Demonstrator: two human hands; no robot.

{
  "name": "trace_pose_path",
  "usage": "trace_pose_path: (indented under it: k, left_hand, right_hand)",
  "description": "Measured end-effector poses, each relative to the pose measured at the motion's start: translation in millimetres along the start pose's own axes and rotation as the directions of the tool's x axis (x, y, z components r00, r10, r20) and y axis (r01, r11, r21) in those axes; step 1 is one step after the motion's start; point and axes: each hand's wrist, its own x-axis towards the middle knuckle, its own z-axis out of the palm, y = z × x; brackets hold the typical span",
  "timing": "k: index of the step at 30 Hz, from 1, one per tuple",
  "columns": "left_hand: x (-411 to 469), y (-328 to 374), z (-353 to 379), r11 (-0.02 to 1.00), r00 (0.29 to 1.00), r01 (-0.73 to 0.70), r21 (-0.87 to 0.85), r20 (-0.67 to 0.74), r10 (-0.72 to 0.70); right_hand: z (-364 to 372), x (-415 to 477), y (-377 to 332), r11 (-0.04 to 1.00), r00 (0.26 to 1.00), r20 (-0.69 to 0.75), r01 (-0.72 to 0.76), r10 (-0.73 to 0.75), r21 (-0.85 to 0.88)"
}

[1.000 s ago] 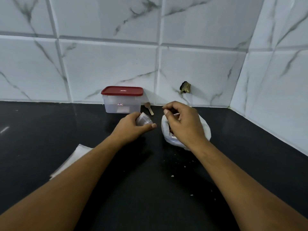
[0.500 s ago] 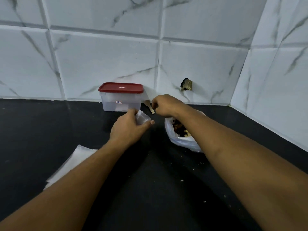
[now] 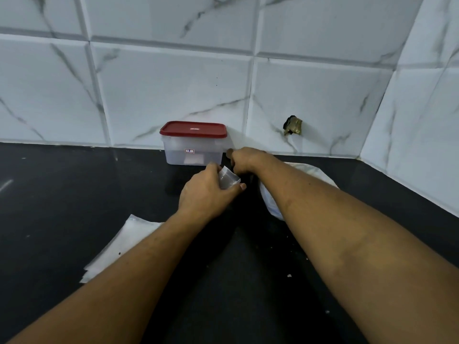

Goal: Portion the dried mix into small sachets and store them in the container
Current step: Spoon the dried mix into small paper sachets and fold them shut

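Observation:
My left hand [image 3: 206, 192] pinches a small clear sachet [image 3: 228, 179] just in front of the container. The container [image 3: 192, 150] is clear plastic with a red lid [image 3: 193, 129], shut, and stands against the tiled wall. My right hand [image 3: 247, 160] is just right of it, fingers curled round a small wooden spoon whose tip [image 3: 230, 151] sticks out above the knuckles. The white bag of dried mix [image 3: 316, 173] lies under and behind my right forearm, its contents hidden.
A flat stack of empty clear sachets [image 3: 119, 247] lies on the black counter [image 3: 62, 194] under my left forearm. Crumbs dot the counter at front right. Tiled walls meet in a corner at the right, with a small brass fitting [image 3: 293, 125] in the back wall.
My right hand left the bag of mix, moved back and left to the spoon beside the container, and closed on it. My left hand with the sachet stayed about where it was.

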Motion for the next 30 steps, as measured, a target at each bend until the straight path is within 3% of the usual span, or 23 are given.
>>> trace_pose_path:
  k: [3,6,11,17,24,27,30]
  left_hand:
    - [-2,1,0,1.0,1.0,-0.013,0.014,0.001,0.013]
    - [-5,4,-1,0.997,0.999,-0.034,0.063,0.016,0.033]
    - [-11,14,-5,0.993,0.995,-0.099,0.058,0.026,0.097]
    - [-22,25,-4,0.977,0.976,-0.211,0.002,0.049,0.211]
    - [-36,35,3,0.957,0.949,-0.266,-0.118,0.141,0.282]
    - [-41,40,7,0.952,0.94,-0.252,-0.172,0.188,0.283]
    - [-44,40,10,0.951,0.94,-0.24,-0.197,0.199,0.278]
  right_hand:
    - [-5,-11,6,0.998,0.984,-0.175,0.027,-0.016,0.057]
    - [-18,-32,16,0.962,0.945,-0.327,0.06,0.031,0.265]
    - [-32,-92,46,0.782,0.842,-0.513,0.205,0.166,0.589]
    - [-21,-171,82,0.402,0.819,-0.48,0.344,0.313,0.849]
    - [18,-192,105,0.009,0.796,-0.348,0.396,0.495,0.918]
    - [20,-193,108,-0.05,0.797,-0.336,0.414,0.501,0.909]
    - [23,-190,111,0.055,0.758,-0.403,0.44,0.514,0.897]
